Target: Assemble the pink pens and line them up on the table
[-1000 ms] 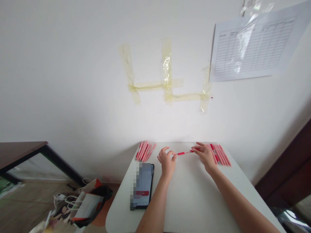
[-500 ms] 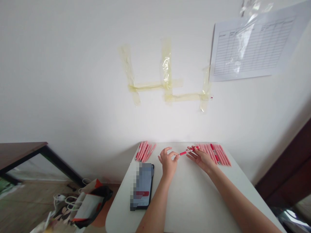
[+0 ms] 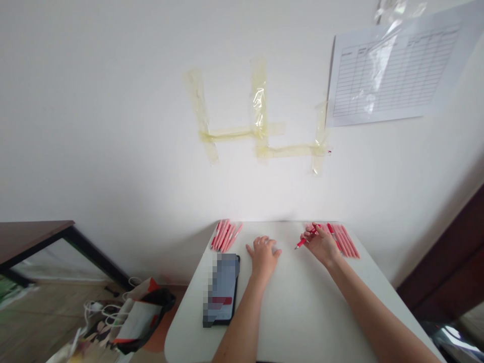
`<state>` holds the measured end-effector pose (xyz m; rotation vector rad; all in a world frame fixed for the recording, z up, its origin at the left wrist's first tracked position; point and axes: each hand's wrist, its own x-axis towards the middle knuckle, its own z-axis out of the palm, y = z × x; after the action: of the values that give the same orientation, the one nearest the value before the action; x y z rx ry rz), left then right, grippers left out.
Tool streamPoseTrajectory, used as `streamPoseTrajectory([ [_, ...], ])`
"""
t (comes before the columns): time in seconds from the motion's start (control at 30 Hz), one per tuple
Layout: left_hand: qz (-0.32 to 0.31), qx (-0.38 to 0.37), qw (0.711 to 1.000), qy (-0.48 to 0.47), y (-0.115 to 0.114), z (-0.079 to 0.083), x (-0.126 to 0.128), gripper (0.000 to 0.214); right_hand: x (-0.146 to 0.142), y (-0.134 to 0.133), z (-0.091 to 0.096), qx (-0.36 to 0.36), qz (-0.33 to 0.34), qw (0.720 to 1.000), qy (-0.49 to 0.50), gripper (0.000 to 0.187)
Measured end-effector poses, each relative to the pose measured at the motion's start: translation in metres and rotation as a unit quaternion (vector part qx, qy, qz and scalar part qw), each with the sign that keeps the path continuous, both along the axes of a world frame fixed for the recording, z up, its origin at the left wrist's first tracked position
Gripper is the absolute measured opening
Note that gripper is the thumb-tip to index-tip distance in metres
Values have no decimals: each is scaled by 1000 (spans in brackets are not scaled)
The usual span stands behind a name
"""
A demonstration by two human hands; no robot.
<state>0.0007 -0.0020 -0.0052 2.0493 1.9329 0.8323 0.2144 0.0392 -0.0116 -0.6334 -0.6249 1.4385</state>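
Observation:
My right hand [image 3: 321, 245] holds a red pen [image 3: 301, 243] near the back right of the white table [image 3: 295, 312]. The pen slants down to the left, its tip showing past the fingers. Just beyond that hand lies a row of pink and red pens [image 3: 350, 242], partly covered by it. My left hand [image 3: 263, 258] rests over the middle of the table with fingers spread and nothing in them. To its left, a bunch of pink and red pens [image 3: 226, 237] lies at the back left corner.
A phone [image 3: 223, 290] with a blurred screen lies on the table's left side. The wall behind carries yellowed tape [image 3: 259, 111] and a printed table sheet [image 3: 393, 75]. Bags [image 3: 138, 322] sit on the floor at left, near a dark-framed table [image 3: 38, 237].
My left hand has let go of the pen's end and opened. My right hand has drawn the pen to the right and turned it so its tip points down-left.

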Motion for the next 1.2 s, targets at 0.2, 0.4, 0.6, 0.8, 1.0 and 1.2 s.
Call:
streamPoseTrajectory([
  [0.2, -6, -12, 999, 37, -1, -1, 0, 30, 4, -2, 10, 4, 15, 1000, -1, 27],
  [0.4, -2, -37, 997, 62, -1, 1, 2, 31, 5, -16, 24, -15, 110, 982, 150, 32],
  [0.6, -1, -39, 997, 65, -1, 0, 2, 31, 10, -13, 20, -39, 109, 973, 200, 27],
  [0.8, -2, -42, 997, 68, -1, 1, 2, 31, 13, -8, 14, -25, 106, 975, 195, 21],
  [1.0, -2, -43, 996, 73, -2, 2, 3, 31, 11, -10, 16, -20, 112, 974, 198, 23],
  [1.2, -1, -34, 997, 72, -2, 1, 2, 30, 9, -10, 18, -11, 110, 977, 184, 20],
])
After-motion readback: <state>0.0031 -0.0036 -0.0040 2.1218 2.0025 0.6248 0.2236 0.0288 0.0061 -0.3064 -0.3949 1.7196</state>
